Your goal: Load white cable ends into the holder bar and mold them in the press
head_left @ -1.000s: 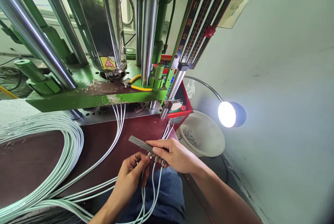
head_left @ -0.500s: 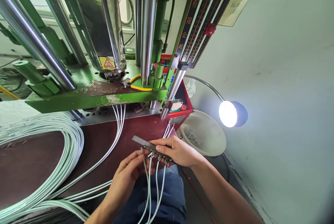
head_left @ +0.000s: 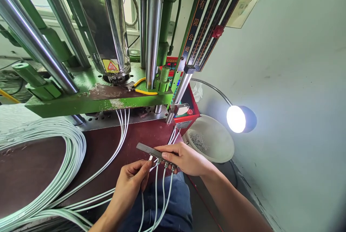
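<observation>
My right hand (head_left: 186, 158) grips a flat grey metal bar (head_left: 147, 148) between thumb and fingers, over my lap. Several white cables (head_left: 164, 183) hang from connectors along the bar's lower edge. Just left of them, my left hand (head_left: 136, 176) pinches the end of another white cable (head_left: 143, 206), its metal connector (head_left: 150, 157) pointing up at the bar's underside. Whether that connector touches the bar is hard to tell.
A green press (head_left: 100, 104) stands ahead, with yellow-handled pliers (head_left: 146, 91) on it. Coiled white cables (head_left: 72, 156) lie on the dark red table (head_left: 102, 152) at left. At right are a lit lamp (head_left: 236, 118) and a white basin (head_left: 221, 145).
My left fingers have closed in a pinch near the cable's connector, which has come up closer to the bar. The cable's lower part has swung left. My right hand has barely moved.
</observation>
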### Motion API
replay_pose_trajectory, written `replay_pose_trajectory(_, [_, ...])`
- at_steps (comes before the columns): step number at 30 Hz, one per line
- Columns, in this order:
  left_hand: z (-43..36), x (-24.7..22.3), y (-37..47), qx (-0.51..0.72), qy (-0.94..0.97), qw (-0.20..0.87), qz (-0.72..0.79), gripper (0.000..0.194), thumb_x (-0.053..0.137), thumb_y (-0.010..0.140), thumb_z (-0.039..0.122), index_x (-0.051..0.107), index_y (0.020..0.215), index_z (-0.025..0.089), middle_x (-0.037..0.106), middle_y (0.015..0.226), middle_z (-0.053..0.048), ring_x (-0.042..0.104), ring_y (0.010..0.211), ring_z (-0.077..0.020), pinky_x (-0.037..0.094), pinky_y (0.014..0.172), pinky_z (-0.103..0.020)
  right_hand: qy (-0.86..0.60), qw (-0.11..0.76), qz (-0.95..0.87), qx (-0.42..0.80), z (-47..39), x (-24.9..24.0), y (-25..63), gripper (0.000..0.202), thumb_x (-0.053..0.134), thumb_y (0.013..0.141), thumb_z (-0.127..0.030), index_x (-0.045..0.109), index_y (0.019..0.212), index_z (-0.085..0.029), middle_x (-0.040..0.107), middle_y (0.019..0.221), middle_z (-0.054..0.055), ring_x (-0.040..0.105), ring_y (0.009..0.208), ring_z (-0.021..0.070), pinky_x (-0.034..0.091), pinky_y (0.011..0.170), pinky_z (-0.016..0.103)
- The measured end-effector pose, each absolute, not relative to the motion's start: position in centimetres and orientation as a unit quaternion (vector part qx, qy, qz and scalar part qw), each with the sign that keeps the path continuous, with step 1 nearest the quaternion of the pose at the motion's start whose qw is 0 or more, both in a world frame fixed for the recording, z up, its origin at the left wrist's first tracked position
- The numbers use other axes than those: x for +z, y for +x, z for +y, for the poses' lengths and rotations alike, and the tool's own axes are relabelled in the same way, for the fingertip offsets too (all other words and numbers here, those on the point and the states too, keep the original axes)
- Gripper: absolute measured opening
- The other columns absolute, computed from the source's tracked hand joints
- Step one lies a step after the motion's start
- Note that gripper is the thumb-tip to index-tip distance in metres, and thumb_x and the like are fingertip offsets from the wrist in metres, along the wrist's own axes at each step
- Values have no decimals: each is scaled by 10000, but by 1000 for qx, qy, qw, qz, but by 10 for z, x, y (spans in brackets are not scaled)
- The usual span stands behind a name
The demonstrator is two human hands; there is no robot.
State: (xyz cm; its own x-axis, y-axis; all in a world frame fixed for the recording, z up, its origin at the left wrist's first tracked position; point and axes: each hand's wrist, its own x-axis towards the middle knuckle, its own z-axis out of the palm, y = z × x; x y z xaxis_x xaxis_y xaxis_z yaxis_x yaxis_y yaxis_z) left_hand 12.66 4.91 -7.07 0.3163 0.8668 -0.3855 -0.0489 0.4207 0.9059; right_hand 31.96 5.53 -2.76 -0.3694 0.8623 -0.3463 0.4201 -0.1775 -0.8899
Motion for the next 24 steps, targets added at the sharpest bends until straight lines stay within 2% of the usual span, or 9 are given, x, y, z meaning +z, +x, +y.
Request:
replay_pose_trajectory(5, [49,-62,130,325,423,680,502,520,719,610,655,657,558,141,328,402,63,240,407,-54,155,417,-220,-542,193,-623,529,53,-29,316,421,461,945,-254,565,1352,-237,595,779,4,523,601,93,501,521,189])
replay_pose_trajectory(10, [48,-61,133,329,409,674,520,549,719,585,681,657,567,135,320,420,70,231,408,-52,154,398,-215,-546,211,-639,499,50,-32,312,423,478,939,-259,565,1352,-236,613,895,34,548,666,109,490,502,175])
replay_pose_trajectory(13, [51,-63,132,339,405,676,513,516,715,622,654,646,587,143,329,417,76,239,402,-52,171,397,-210,-533,199,-622,538,56,-33,316,419,490,939,-268,567,1350,-240,606,813,16,536,625,98,498,507,178])
replay_pose_trajectory(15, [51,-62,132,345,414,677,501,485,702,669,625,625,588,153,370,411,69,278,401,-58,206,408,-207,-499,212,-611,576,62,-33,319,408,504,938,-287,583,1334,-229,604,761,5,533,602,93,494,512,180])
replay_pose_trajectory(17, [47,-62,132,351,406,692,483,428,701,707,584,644,653,163,470,447,48,382,437,-81,293,451,-204,-457,243,-594,615,68,-35,322,399,518,937,-327,608,1306,-207,623,775,12,540,594,89,484,509,181])
replay_pose_trajectory(20, [30,-66,133,329,343,766,433,374,715,734,522,690,872,176,666,679,-20,584,626,-157,458,652,-262,-435,273,-569,643,75,-39,325,397,527,932,-363,632,1272,-186,650,824,32,547,587,85,476,495,179])
replay_pose_trajectory(22, [14,-73,132,267,306,832,378,395,687,771,506,689,952,155,705,753,-70,632,687,-195,478,732,-316,-439,275,-572,636,80,-40,328,378,535,927,-342,646,1254,-189,651,815,29,545,583,82,473,489,174])
replay_pose_trajectory(24, [2,-83,127,196,297,873,335,399,654,806,495,692,938,120,702,700,-96,622,627,-188,466,674,-304,-446,265,-585,624,84,-39,331,355,534,922,-306,660,1237,-199,654,805,24,541,580,81,473,488,171])
